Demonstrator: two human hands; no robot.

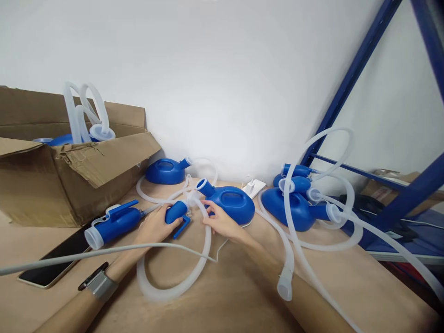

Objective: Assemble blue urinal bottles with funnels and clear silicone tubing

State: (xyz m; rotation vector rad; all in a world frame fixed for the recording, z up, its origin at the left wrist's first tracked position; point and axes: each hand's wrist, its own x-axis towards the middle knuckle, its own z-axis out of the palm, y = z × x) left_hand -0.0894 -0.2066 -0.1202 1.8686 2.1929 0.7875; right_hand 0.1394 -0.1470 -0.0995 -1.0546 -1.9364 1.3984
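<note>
My left hand (154, 226) is wrapped round a blue urinal cup (176, 211) that has a thin side handle. The cup lies tilted over the table, its far end at a whitish translucent cap (193, 199). Close to that cap, my right hand (219, 219) pinches a translucent hose (207, 240) between thumb and fingers. The hose loops down toward me and back under my left forearm. Whether cap and cup are joined cannot be seen clearly. Just behind my right hand stands a blue urinal bottle (234, 203) with a wide angled neck.
An open cardboard box (34, 185) at left holds more hoses and blue parts. A phone (55, 259) lies beneath another blue cup (118, 226). A further blue bottle (165, 172) stands behind. Several blue parts with looping hoses crowd the right, near a blue metal rack (350, 83). A white cable (114, 249) crosses my left forearm.
</note>
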